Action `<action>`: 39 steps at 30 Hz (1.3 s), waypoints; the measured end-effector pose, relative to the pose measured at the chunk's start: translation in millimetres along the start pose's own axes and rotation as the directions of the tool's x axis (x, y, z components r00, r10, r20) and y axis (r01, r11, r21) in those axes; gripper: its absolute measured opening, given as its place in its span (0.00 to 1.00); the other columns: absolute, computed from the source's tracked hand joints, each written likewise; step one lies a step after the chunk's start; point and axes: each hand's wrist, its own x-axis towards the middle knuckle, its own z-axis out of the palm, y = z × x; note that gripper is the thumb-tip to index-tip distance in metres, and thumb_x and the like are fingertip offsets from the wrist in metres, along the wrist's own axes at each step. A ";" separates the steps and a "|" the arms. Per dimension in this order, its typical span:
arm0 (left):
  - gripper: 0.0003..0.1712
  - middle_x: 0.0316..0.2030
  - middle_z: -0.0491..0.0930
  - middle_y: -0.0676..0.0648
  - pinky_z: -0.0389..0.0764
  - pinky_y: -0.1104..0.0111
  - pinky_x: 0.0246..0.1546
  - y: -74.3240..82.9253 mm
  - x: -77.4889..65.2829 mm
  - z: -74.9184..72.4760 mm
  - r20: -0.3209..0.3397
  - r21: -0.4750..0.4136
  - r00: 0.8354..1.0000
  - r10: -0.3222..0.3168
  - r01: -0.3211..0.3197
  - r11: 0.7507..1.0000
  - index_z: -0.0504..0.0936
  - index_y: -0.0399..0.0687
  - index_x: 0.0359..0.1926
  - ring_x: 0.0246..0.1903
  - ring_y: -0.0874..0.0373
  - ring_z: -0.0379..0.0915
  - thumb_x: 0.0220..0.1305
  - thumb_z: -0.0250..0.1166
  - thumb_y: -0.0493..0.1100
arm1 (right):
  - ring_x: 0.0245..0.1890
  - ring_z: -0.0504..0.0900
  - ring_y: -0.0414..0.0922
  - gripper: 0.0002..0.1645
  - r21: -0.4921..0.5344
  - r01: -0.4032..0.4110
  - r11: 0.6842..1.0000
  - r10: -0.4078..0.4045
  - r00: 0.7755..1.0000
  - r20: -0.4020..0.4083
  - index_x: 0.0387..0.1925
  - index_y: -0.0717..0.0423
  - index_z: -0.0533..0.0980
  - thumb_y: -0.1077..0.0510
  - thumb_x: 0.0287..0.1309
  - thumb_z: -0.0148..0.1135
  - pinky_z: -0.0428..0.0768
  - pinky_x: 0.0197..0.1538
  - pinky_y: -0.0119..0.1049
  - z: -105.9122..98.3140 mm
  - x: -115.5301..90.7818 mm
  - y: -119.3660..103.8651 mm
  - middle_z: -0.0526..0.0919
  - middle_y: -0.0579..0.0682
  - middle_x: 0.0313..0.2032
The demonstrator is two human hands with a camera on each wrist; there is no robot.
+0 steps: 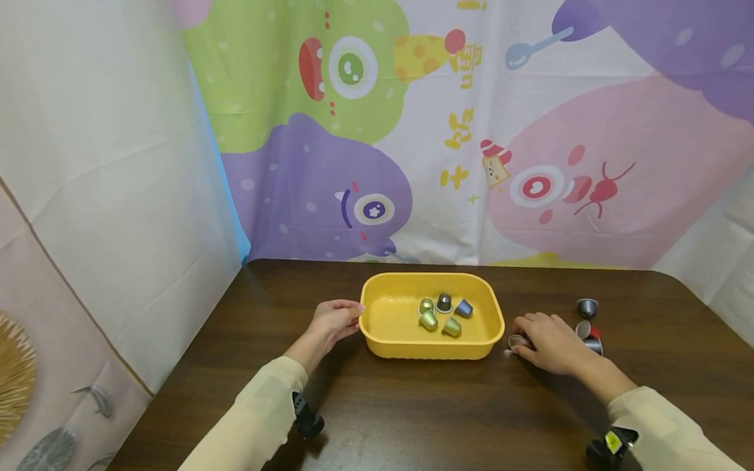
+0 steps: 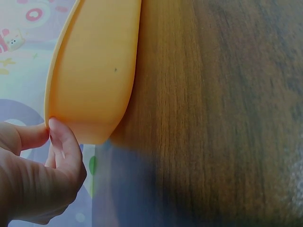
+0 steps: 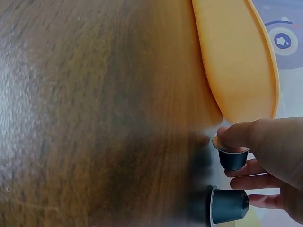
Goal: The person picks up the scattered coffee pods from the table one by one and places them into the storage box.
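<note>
A yellow plastic tub (image 1: 430, 351) stands on the table with several coffee capsules inside: light green ones (image 1: 428, 320), a black one (image 1: 444, 303) and a blue one (image 1: 464, 309). My left hand (image 1: 334, 324) pinches its left rim between thumb and fingers, as the left wrist view (image 2: 42, 175) confirms. Just right of the tub, my right hand (image 1: 550, 340) holds a dark coffee capsule (image 3: 233, 160), thumb on its lid and fingers beneath. A second dark capsule (image 3: 229, 206) lies on its side by the lower fingers in the right wrist view.
Right of my right hand, a dark grey capsule (image 1: 587, 308) sits apart from a small cluster with a red capsule (image 1: 595, 333) and a silver-lidded one (image 1: 583, 329). A cartoon-print cloth (image 1: 448, 222) hangs behind the brown wooden table (image 1: 436, 412).
</note>
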 end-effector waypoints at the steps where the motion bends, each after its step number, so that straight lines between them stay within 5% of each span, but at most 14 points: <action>1: 0.12 0.34 0.78 0.45 0.78 0.78 0.25 0.1 -0.1 0.0 -0.001 -0.001 1.000 -0.001 0.001 1.000 0.79 0.34 0.46 0.25 0.63 0.73 0.63 0.63 0.36 | 0.31 0.74 0.41 0.10 -0.002 0.003 1.000 -0.003 1.000 -0.006 0.32 0.48 0.76 0.53 0.50 0.71 0.73 0.33 0.40 -0.1 0.0 -0.1 0.77 0.41 0.28; 18: 0.12 0.35 0.78 0.46 0.79 0.77 0.27 3.4 -4.0 -0.2 -0.005 0.006 1.000 -0.007 0.007 1.000 0.80 0.36 0.46 0.27 0.62 0.74 0.63 0.63 0.37 | 0.37 0.79 0.47 0.13 -0.015 0.000 1.000 -0.001 0.996 -0.092 0.35 0.50 0.78 0.51 0.48 0.72 0.78 0.41 0.48 -1.4 4.8 -0.8 0.81 0.45 0.34; 39: 0.12 0.31 0.76 0.48 0.79 0.77 0.26 2.4 -2.9 0.2 -0.010 -0.009 1.000 -0.011 0.011 1.000 0.80 0.35 0.46 0.26 0.62 0.73 0.63 0.63 0.36 | 0.35 0.78 0.46 0.14 -0.051 0.036 0.998 -0.045 0.978 -0.202 0.35 0.52 0.79 0.53 0.47 0.72 0.77 0.38 0.46 -8.9 6.5 -0.5 0.80 0.46 0.32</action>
